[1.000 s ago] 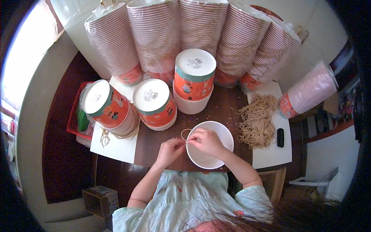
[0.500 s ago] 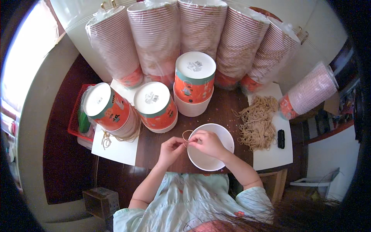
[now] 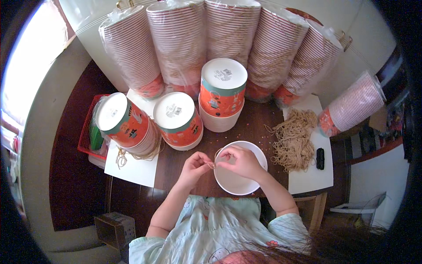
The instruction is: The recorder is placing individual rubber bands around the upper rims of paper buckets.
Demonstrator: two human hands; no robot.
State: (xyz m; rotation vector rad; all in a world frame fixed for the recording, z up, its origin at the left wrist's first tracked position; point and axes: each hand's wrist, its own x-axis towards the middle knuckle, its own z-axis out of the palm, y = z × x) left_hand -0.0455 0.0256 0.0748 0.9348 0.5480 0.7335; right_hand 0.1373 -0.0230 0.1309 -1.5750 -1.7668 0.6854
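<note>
Thumb and forefinger of my left hand (image 3: 195,170) pinch a piece of tan string (image 3: 212,166) at the left rim of a white paper bucket (image 3: 235,181). My right hand (image 3: 241,163) is closed in a pinch on the same string, its fingertips close to the left ones. A bend of the string stands up between the hands; its exact knot or loop is too small to make out. The bucket stands mouth up on the dark table under my right hand, and its inside looks white and bare.
Upside-down orange-and-green paper buckets stand stacked at left (image 3: 113,112), middle (image 3: 173,105) and back (image 3: 224,75). Tall plastic-wrapped bucket stacks (image 3: 176,44) line the back. At right lie a heap of tan strings (image 3: 296,141) and a black object (image 3: 320,159). A red basket (image 3: 83,141) sits far left.
The string loop that stood up above my fingertips is now lower and less visible. My right fingers have spread slightly, while both hands stay at the bucket's left rim.
</note>
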